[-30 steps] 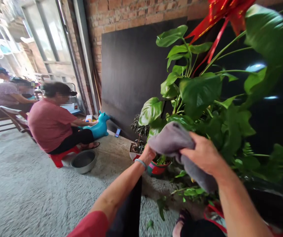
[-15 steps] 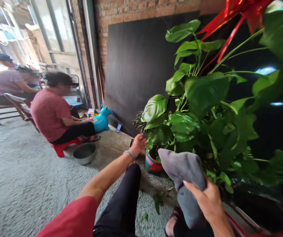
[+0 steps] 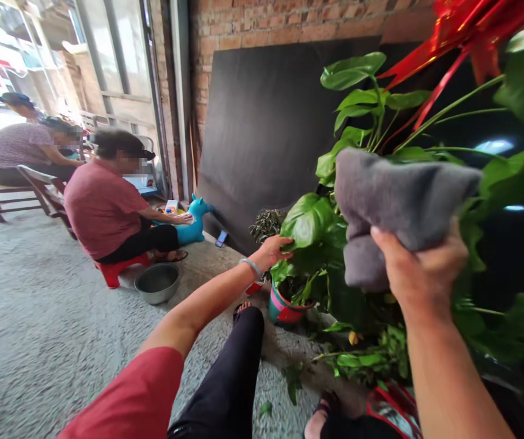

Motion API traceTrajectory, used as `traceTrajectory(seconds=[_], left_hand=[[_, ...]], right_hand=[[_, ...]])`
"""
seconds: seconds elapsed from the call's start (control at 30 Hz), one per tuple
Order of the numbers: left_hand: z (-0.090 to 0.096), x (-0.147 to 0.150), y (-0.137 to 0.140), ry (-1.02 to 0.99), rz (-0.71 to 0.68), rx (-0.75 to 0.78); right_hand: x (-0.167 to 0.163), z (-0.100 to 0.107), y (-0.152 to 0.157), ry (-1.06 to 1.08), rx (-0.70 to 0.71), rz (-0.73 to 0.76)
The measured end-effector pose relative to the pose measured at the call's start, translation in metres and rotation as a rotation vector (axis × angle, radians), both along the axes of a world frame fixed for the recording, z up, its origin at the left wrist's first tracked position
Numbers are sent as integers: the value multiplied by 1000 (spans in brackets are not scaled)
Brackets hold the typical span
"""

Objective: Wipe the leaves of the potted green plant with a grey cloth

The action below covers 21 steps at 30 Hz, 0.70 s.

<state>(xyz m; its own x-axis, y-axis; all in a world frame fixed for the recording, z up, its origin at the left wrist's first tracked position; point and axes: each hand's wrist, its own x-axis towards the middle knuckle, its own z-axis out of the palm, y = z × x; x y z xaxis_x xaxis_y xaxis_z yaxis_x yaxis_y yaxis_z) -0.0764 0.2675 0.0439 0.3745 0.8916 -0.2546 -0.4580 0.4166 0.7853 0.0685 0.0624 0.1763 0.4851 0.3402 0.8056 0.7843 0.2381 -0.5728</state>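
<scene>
My left hand (image 3: 273,251), with a bracelet at the wrist, pinches the lower left edge of a broad glossy leaf (image 3: 308,218). The leaf belongs to a tall green potted plant (image 3: 357,107). A folded grey cloth (image 3: 399,198) is gripped in my right hand (image 3: 421,265), thumb on the near side. It is raised in front of the foliage, to the right of the held leaf, and hides part of the plant. Below the leaves stands a green, pink and red pot (image 3: 284,308).
A red ribbon bow (image 3: 465,39) hangs over the plant. A dark board (image 3: 271,134) leans on the brick wall. Fallen leaves (image 3: 293,381) lie by my feet. At left, a person (image 3: 106,207) sits near a grey basin (image 3: 156,283) and a blue animal toy (image 3: 192,225).
My right hand has lifted the grey cloth from low down to leaf height. My left hand has moved slightly right and taken hold of the leaf's edge.
</scene>
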Motion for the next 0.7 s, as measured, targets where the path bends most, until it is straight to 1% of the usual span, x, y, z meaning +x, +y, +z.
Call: traceTrajectory(seconds=[0.03, 0.07, 0.1, 0.13, 0.2, 0.23, 0.27, 0.3, 0.33, 0.37, 0.4, 0.47, 0.5, 0.53, 0.57, 0.6, 0.63, 0.67, 0.7], left_hand=[[-6, 1, -7, 9, -40, 11], [-11, 1, -13, 20, -67, 20], [-15, 0, -16, 28, -79, 31], [-18, -2, -17, 34, -72, 37], [-23, -8, -15, 48, -42, 23], [-24, -11, -12, 61, -27, 6], [-25, -14, -9, 75, -19, -11], [-26, -16, -7, 87, -19, -25], [-26, -17, -6, 95, -23, -32], [-25, -16, -6, 98, -30, -30], [-25, -13, -7, 97, -35, -24], [-22, -5, -12, 96, -55, -3], [-21, 0, -15, 101, -64, 8], [-21, 4, -18, 111, -71, 19], [-21, 6, -21, 125, -76, 29], [-23, 6, -23, 143, -78, 40], [-26, 4, -24, 161, -73, 49], [-30, 0, -25, 174, -67, 58], [-36, -6, -26, 182, -70, 68]], right_hand=[[-3, 1, 16, -24, -34, 3], [-6, -5, 27, -28, -129, 12], [-10, -17, 33, -18, -268, 31], [-13, -35, 32, -2, -412, 58], [-17, -73, 11, 20, -655, 158], [-17, -87, -6, 22, -746, 226], [-15, -95, -23, 26, -824, 303], [-13, -94, -39, 25, -854, 353], [-10, -86, -50, 17, -837, 366], [-7, -71, -55, 1, -769, 330], [-5, -52, -54, -18, -654, 250], [-4, -16, -32, -51, -374, 34], [-4, -5, -16, -48, -274, -32], [-6, -1, 1, -34, -241, -59], [-10, -6, 15, -9, -261, -55], [-14, -19, 24, 20, -331, -25], [-18, -37, 27, 51, -429, 20], [-21, -59, 23, 80, -527, 64], [-23, -83, 13, 106, -599, 104]])
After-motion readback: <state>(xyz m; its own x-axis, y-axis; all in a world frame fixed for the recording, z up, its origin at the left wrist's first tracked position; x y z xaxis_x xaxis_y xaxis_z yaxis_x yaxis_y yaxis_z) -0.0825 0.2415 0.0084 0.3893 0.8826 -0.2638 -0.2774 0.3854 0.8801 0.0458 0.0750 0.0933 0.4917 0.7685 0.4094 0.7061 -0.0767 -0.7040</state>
